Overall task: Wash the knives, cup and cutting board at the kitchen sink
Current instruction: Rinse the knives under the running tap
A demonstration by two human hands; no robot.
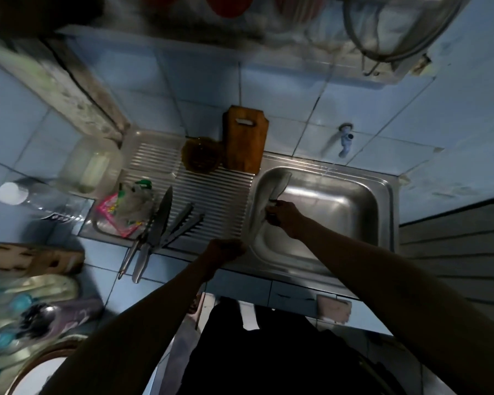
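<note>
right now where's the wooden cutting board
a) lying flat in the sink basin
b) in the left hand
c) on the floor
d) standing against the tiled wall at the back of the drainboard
d: the wooden cutting board stands upright against the tiled wall behind the drainboard, left of the sink basin.

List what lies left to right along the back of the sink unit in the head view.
Clear plastic container → amber glass cup → wooden cutting board → wall tap.
</note>
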